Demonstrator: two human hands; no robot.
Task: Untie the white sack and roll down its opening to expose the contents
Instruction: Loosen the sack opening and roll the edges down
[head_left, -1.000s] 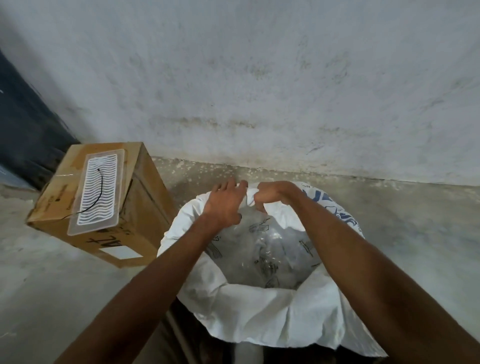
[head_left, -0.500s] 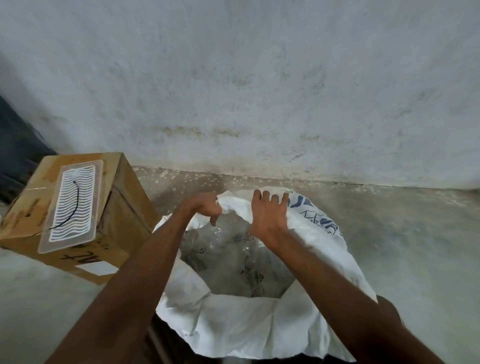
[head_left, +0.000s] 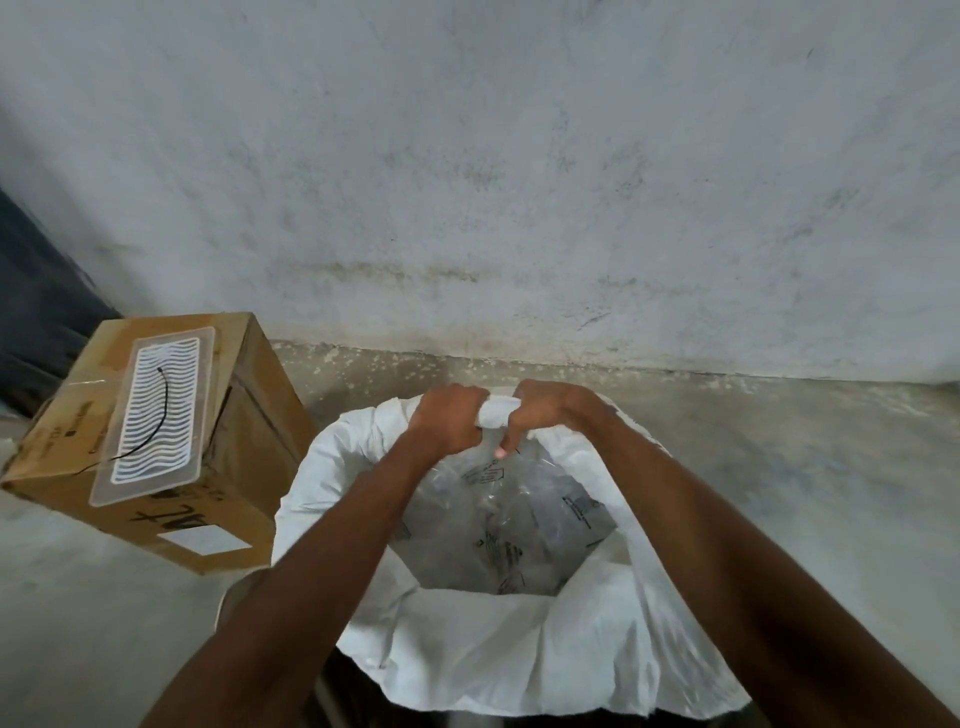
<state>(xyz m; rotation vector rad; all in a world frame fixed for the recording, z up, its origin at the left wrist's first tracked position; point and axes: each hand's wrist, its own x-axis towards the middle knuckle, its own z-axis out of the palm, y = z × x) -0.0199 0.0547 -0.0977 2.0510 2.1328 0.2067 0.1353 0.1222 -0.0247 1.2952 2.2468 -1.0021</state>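
Note:
The white sack (head_left: 519, 654) stands open on the floor in front of me, its mouth folded outward all round. Inside lie several clear plastic packets (head_left: 509, 525) with black print. My left hand (head_left: 449, 423) and my right hand (head_left: 545, 415) sit side by side on the far rim. Both are closed on a rolled bunch of the white fabric between them. My forearms cross over the sack's opening and hide parts of its left and right rim.
A taped cardboard box (head_left: 156, 441) lies left of the sack, with a clear wavy-patterned sheet and a black wire on top. A stained white wall (head_left: 519, 182) rises just behind. Bare concrete floor (head_left: 805, 467) extends to the right.
My hands, spread apart on the far rim half a second ago, have come together and closed on the rolled fabric. The camera has shifted slightly.

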